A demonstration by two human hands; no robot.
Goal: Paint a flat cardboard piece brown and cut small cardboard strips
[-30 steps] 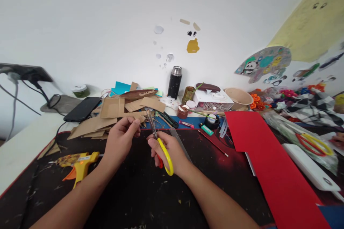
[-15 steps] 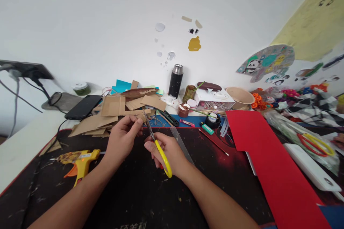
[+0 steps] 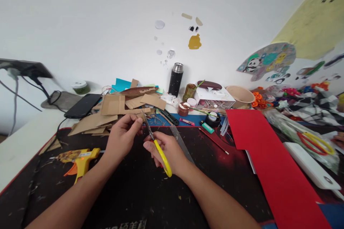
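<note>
My right hand [image 3: 172, 152] is closed round the yellow-handled scissors [image 3: 162, 157], whose metal blades point up and away to the left. My left hand [image 3: 122, 134] pinches a small brown piece of cardboard [image 3: 140, 115] between thumb and fingers, most of it hidden by them. The blade tips are at this piece, just right of my left fingertips. Whether the blades touch it is hard to make out. Both hands are raised over the black desk mat [image 3: 150, 200]. Behind them lies a pile of cut cardboard [image 3: 113, 105].
A yellow glue gun [image 3: 83, 159] lies left of my left forearm. A clear ruler [image 3: 181, 143], a green cutter [image 3: 169, 117] and a red pencil [image 3: 215, 142] lie beyond my right hand. Red card [image 3: 271, 164] covers the right side. A black flask [image 3: 176, 80] stands by the wall.
The scissor blades seem slightly closer together, with their tips a little further left. Both hands keep almost the same place and hold. The whole view has shifted slightly.
</note>
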